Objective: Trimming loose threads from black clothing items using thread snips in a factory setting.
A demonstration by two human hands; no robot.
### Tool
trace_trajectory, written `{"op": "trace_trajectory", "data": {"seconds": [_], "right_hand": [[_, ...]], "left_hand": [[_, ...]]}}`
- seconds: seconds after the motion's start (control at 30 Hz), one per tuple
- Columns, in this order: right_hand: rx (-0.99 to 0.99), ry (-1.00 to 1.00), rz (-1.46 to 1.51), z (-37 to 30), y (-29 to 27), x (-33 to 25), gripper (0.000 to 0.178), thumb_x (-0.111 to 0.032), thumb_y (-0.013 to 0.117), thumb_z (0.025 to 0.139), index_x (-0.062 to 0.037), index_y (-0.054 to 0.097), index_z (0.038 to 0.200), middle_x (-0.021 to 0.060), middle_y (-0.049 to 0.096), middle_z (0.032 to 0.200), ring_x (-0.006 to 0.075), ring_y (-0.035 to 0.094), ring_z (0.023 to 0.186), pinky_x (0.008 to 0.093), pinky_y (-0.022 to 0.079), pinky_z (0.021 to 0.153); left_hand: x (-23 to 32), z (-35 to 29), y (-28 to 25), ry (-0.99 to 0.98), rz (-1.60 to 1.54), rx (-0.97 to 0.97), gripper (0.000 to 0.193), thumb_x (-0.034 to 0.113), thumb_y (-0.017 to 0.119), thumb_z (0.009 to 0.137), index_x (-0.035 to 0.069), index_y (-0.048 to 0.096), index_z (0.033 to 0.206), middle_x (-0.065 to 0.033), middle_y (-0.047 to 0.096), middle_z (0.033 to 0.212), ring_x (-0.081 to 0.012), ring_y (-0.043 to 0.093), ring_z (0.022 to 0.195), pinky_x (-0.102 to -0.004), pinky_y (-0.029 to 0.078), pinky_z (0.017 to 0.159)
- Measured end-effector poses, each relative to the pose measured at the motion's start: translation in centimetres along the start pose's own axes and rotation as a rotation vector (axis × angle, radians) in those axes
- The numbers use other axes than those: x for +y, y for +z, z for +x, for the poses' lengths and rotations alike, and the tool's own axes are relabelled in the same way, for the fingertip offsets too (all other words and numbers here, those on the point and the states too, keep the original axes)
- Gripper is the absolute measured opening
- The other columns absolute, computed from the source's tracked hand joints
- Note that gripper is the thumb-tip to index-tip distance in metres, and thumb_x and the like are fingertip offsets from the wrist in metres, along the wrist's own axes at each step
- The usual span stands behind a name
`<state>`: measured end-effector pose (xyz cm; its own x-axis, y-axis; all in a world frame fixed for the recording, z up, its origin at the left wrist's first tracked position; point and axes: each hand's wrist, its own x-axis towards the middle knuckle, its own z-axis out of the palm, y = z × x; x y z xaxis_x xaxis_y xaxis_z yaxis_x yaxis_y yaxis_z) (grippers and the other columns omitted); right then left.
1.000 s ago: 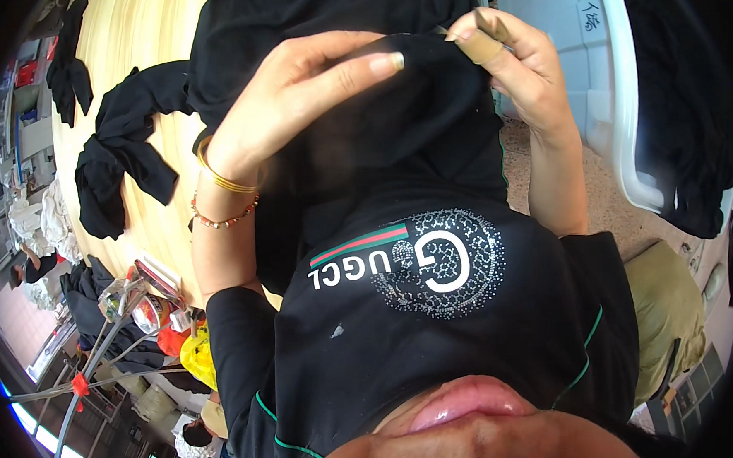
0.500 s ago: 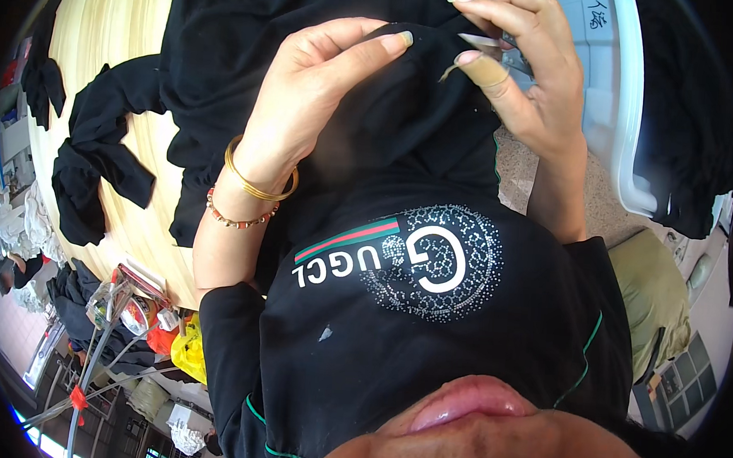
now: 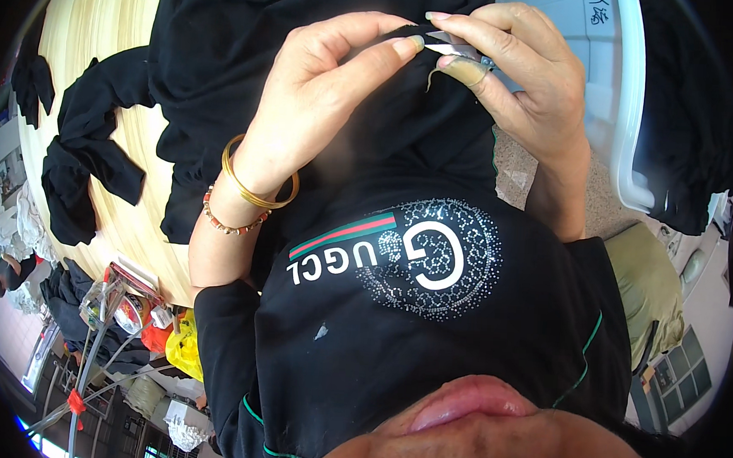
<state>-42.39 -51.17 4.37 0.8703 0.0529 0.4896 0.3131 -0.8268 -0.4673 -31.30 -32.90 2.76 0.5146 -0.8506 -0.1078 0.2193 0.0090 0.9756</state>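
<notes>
Right hand (image 3: pixel 532 72) is now closer to left hand (image 3: pixel 320 86), its fingers holding metal snips (image 3: pixel 452 48), while left fingers pinch black cloth (image 3: pixel 227 47) at 12 o'clock. Snipping looks unfinished, blades near the pinched edge; cuts made or left cannot be told. Printed: white lettering (image 3: pixel 336 265) on shirt (image 3: pixel 393 355), centre; dark handwriting (image 3: pixel 600 11) on bin (image 3: pixel 626 93), 2 o'clock.

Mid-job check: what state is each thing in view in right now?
Left hand: thumb and finger pinched on the black cloth
Right hand: holding the small scissors
Small scissors: blades parted, tips near the left thumb; whether they touch the black cloth, cannot tell
Black cloth: rumpled
Thumb tape: wrapped on
Gold bangle: worn
Table: partly covered
Yellow bag: crumpled
</notes>
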Motion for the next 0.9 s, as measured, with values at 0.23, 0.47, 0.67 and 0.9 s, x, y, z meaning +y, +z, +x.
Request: {"op": "trace_trajectory", "data": {"seconds": [0.23, 0.47, 0.67, 0.9], "right_hand": [[0.008, -0.074, 0.021, -0.2, -0.1, 0.8, 0.035, -0.009, 0.077, 0.072, -0.0025, 0.07, 0.106, 0.0045, 0.063, 0.087, 0.0158, 0.057, 0.075, 0.0259, 0.043, 0.065], [0.069, 0.177, 0.189, -1.2, -0.1, 0.9, 0.024, 0.002, 0.079, 0.068, 0.0021, 0.061, 0.084, 0.0036, 0.054, 0.076, 0.012, 0.05, 0.068, 0.0228, 0.037, 0.059], [0.117, 0.299, 0.095, -2.1, -0.8, 2.2, 0.022, 0.001, 0.076, 0.072, 0.0016, 0.063, 0.091, 0.0032, 0.057, 0.085, 0.0081, 0.048, 0.074, 0.0203, 0.04, 0.067], [0.053, 0.186, 0.033, -0.9, -1.4, -0.7, 0.035, -0.009, 0.077, 0.074, -0.0026, 0.067, 0.107, 0.005, 0.063, 0.098, 0.0114, 0.055, 0.079, 0.021, 0.04, 0.065]], "left_hand": [[-0.4, 0.3, 0.1, 0.007, -0.065, -0.005, 0.019, 0.009, 0.061, 0.092, -0.003, 0.066, 0.107, -0.0014, 0.068, 0.094, -0.0044, 0.059, 0.086, -0.0173, 0.047, 0.077], [0.0, 0.4, -0.2, -0.02, -0.092, -0.046, 0.02, 0.011, 0.062, 0.092, -0.002, 0.067, 0.107, 0.0007, 0.068, 0.096, -0.0034, 0.059, 0.088, -0.017, 0.046, 0.078], [-0.8, -0.1, -1.9, -0.061, -0.034, -0.012, 0.024, 0.011, 0.06, 0.093, 0.0, 0.065, 0.114, -0.0053, 0.068, 0.106, -0.0118, 0.062, 0.102, -0.0235, 0.044, 0.095], [-0.8, 0.2, -1.0, 0.052, -0.091, -0.004, 0.021, 0.011, 0.061, 0.093, -0.001, 0.066, 0.109, -0.0009, 0.068, 0.096, -0.0062, 0.061, 0.09, -0.0189, 0.047, 0.083]]}}
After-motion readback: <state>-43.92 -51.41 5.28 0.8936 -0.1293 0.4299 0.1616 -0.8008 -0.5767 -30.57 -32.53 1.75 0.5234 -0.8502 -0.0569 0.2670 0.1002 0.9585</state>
